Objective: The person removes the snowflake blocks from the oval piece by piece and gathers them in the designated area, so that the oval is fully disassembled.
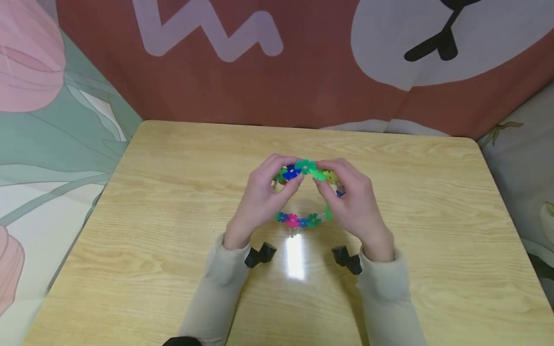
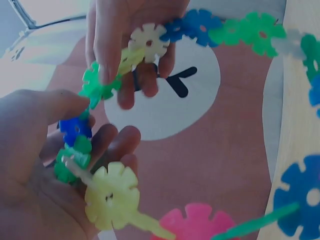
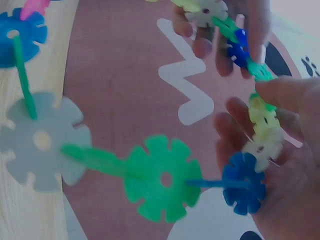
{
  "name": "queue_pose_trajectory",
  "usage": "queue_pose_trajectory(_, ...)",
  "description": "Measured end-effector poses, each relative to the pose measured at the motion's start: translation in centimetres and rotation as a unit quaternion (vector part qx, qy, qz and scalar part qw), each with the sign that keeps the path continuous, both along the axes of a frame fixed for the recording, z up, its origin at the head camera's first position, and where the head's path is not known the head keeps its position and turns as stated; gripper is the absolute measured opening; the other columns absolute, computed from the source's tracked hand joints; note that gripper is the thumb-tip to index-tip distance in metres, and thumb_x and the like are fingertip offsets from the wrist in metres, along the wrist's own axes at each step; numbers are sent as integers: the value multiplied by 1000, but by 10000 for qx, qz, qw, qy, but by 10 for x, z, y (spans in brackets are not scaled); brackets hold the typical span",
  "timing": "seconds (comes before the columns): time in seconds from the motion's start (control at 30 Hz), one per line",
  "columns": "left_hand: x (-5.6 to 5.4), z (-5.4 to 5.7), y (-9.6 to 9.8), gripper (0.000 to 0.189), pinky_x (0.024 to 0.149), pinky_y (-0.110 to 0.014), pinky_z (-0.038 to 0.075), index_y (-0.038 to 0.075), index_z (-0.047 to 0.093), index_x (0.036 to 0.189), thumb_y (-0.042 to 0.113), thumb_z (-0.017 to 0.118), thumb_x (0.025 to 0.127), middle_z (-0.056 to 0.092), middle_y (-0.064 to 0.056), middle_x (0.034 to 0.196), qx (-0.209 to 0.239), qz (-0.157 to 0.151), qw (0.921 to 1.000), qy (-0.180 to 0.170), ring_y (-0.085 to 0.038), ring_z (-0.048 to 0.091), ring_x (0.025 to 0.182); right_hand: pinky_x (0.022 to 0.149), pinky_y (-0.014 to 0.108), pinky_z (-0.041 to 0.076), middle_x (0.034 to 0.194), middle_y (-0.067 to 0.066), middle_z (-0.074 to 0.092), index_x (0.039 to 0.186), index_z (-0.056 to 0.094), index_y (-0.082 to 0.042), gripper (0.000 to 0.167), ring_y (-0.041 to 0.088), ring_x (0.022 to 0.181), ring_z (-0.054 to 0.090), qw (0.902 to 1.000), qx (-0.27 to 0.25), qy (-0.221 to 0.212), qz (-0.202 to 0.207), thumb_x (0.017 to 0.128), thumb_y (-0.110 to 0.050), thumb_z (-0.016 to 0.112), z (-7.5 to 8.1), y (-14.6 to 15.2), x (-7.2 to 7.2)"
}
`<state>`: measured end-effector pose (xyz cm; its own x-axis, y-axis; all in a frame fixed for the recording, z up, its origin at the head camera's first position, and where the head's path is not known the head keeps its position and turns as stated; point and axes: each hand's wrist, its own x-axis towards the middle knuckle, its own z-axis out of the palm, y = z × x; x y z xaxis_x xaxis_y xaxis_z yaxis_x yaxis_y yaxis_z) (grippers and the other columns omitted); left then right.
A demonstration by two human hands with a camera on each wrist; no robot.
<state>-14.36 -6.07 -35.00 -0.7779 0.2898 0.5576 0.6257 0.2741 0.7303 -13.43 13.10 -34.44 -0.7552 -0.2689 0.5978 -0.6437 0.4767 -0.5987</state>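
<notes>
Red-brown backdrop (image 1: pixel 242 91), printed with a pale zigzag and a white shape with black marks, stands behind the table's far edge. Flower-printed cloth (image 1: pixel 26 144) borders the table's left side; a grey drape (image 1: pixel 510 158) borders its right. Wood-grain table (image 1: pixel 173 163) fills the lower view; a bright glare patch (image 1: pixel 295 257) shows on its near half. Two pale sleeves (image 1: pixel 220 288) reach in over the table's near edge, forearms converging. Left hand (image 1: pixel 268 187) and right hand (image 1: pixel 348 187) face each other over the table's middle, thumbs below, fingers above, each pinching the loop's upper run; both partly hide it. Loop of slotted flower discs (image 1: pixel 305 166) spans the hands over mid-table, its lower run hanging toward the near edge; table contact there: cannot tell. Black wrist-worn pieces (image 1: pixel 260 254) sit inward of the cuffs, above the table's near half. Smallest: green disc (image 1: pixel 306 166), between the two hands; pink disc (image 1: pixel 292 220), in the lower run, nearer the table's front.
</notes>
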Motion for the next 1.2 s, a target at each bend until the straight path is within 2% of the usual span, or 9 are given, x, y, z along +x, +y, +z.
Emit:
queue_pose_trajectory(0.13, 4, 4, 5, 22, 67, -27, 51, -1, 63, 111, 8, 65, 91, 64, -9, 98, 29, 162, 9998, 126, -13, 56, 80, 89, 19, 51, 105, 15, 68, 108, 66, 5, 22, 25, 95, 67, 9984, -7, 554, -107, 87, 4, 64, 1, -5, 0)
queue_pose_trajectory(0.33, 8, 6, 9, 21, 61, -22, 49, -1, 65, 110, 9, 65, 92, 64, -9, 96, 100, 329, 9994, 3, -13, 55, 74, 88, 19, 52, 102, 18, 69, 107, 69, 7, 23, 28, 91, 68, 9934, -38, 1137, -173, 85, 7, 67, 1, -8, -1)
queue_pose_trajectory(0.43, 10, 7, 10, 19, 62, -22, 49, 0, 67, 107, 11, 66, 91, 65, -8, 95, 137, 472, 9988, -55, -12, 56, 75, 83, 27, 55, 101, 19, 70, 107, 70, 7, 20, 31, 89, 68, 9897, -58, 1421, -141, 87, 4, 65, 1, -9, -1)
queue_pose_trajectory(0.57, 12, 8, 12, 16, 68, -22, 50, -1, 68, 102, 9, 67, 90, 65, -9, 98, 183, 626, 9979, -4, -14, 58, 82, 76, 39, 57, 103, 20, 70, 108, 70, 7, 23, 32, 88, 68, 9850, 113, 1721, -59, 96, -8, 59, 0, -10, 0)
queue_pose_trajectory(0.8, 15, 12, 11, 10, 62, -21, 44, 0, 68, 95, 7, 65, 88, 63, -7, 86, 116, 643, 9979, 13, -14, 52, 71, 71, 41, 57, 105, 21, 71, 108, 70, 8, 26, 33, 85, 68, 9808, 216, 1934, 100, 98, -10, 54, -1, -10, 0)
queue_pose_trajectory(1.2, 21, 19, 9, 9, 61, -24, 48, 0, 65, 93, 6, 62, 88, 62, -7, 84, -152, 549, 9982, 198, -12, 52, 70, 69, 42, 58, 96, 22, 71, 102, 72, 8, 25, 34, 81, 69, 9722, 371, 2311, 111, 98, -8, 53, 2, -10, 1)
